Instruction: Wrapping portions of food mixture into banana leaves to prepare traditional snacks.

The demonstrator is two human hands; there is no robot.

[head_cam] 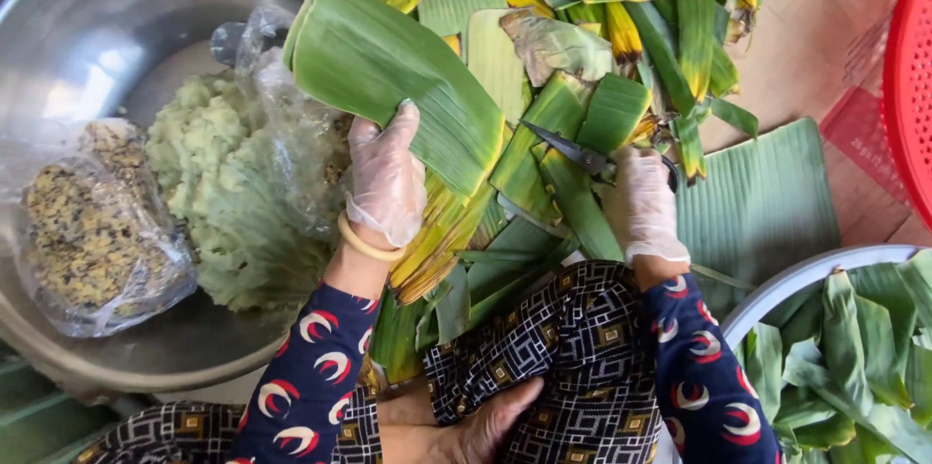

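Over the leaf pile, your gloved left hand (386,178) grips a folded banana leaf (388,76) while your right hand (643,202) clasps scissors (575,151), with many strips (544,163) apparently already cut and plenty remaining.

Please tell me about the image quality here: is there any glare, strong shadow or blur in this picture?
In the head view, daylight is bright and even; glare shows on the steel bowl and on the plastic bags inside it; the left hand on the banana leaf and the right hand with the scissors look sharp; shadows are soft; edges bend slightly from the wide lens.
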